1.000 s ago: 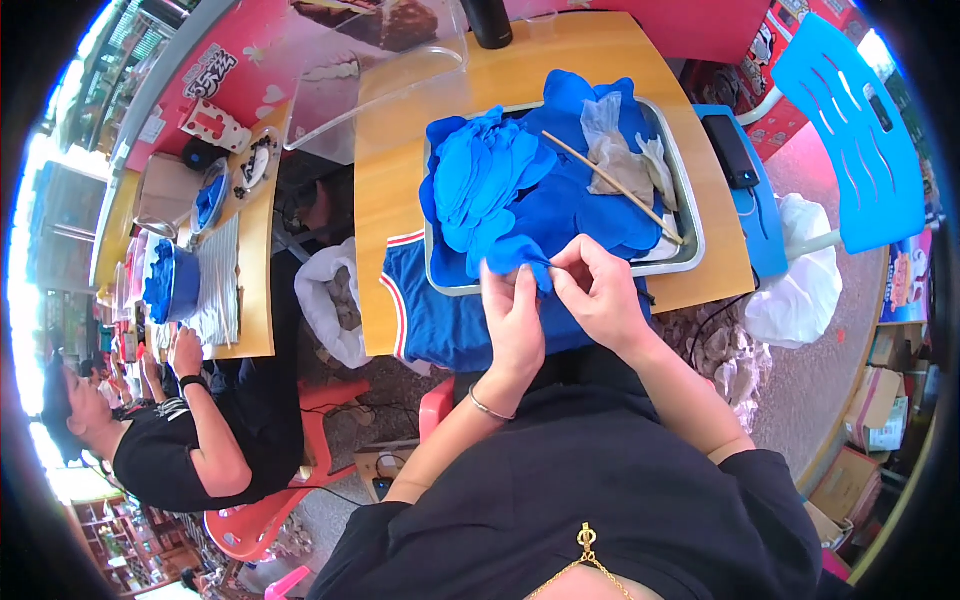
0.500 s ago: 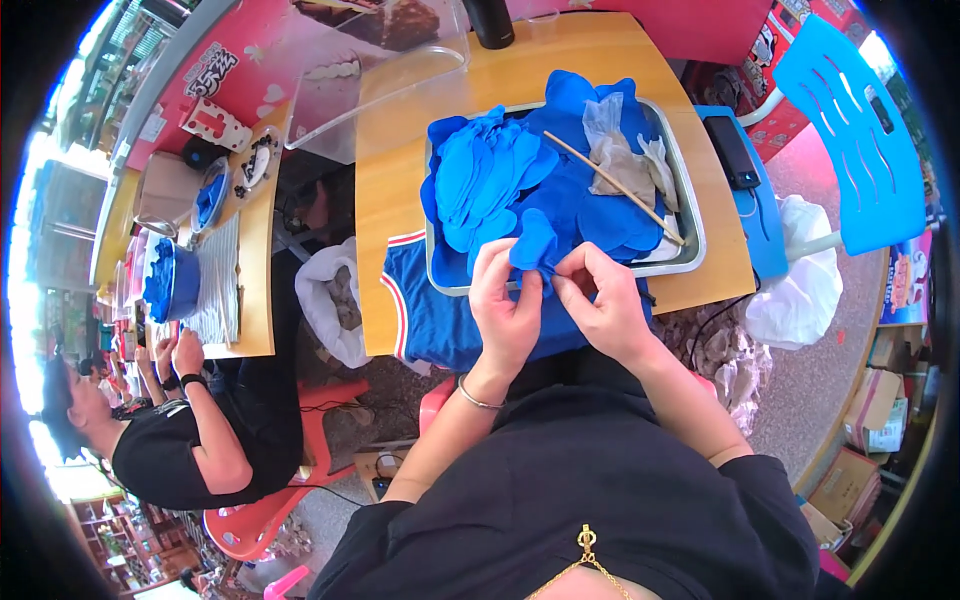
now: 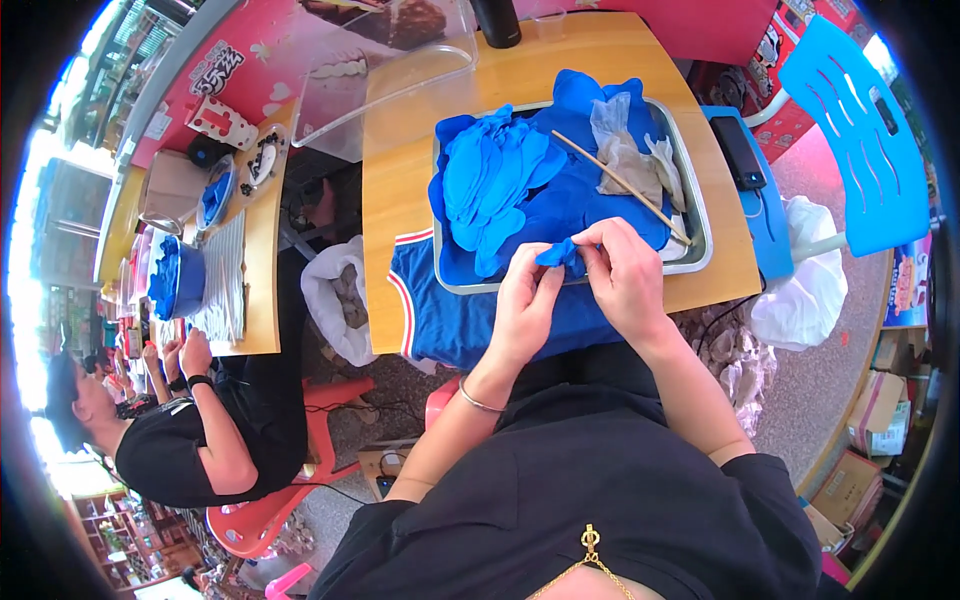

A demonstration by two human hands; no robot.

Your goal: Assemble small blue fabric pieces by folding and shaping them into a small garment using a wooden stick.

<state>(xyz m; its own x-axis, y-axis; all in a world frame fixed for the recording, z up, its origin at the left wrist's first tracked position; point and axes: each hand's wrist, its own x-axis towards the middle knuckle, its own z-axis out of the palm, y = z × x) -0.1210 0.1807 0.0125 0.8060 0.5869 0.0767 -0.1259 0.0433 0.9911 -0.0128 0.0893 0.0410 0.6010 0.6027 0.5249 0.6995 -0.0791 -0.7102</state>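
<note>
Between the fingertips of both hands is a small blue fabric piece (image 3: 556, 254), bunched up at its middle. My left hand (image 3: 525, 300) pinches its left side, and my right hand (image 3: 630, 275) pinches the right side. Both hands are just over the near rim of a metal tray (image 3: 706, 225). Inside it lies a heap of lighter blue petal-shaped fabric pieces (image 3: 492, 180) at the left, with larger darker blue pieces (image 3: 590, 95) behind and beside them. A thin wooden stick (image 3: 622, 185) rests across the pieces, next to a clear plastic bag (image 3: 618, 135).
A blue garment (image 3: 450, 315) with red-white trim hangs over the near table edge. Behind stand a clear plastic bin (image 3: 385, 100) and a black bottle (image 3: 497, 22). A phone-like black device (image 3: 737, 152) lies on a blue chair (image 3: 765, 235). Leftward, a co-worker (image 3: 190, 450) sits at another table.
The blue piece, earlier spread with a rounded lobe sticking up, is now gathered small between my fingers. My hands have shifted slightly to the right, and the right hand is higher.
</note>
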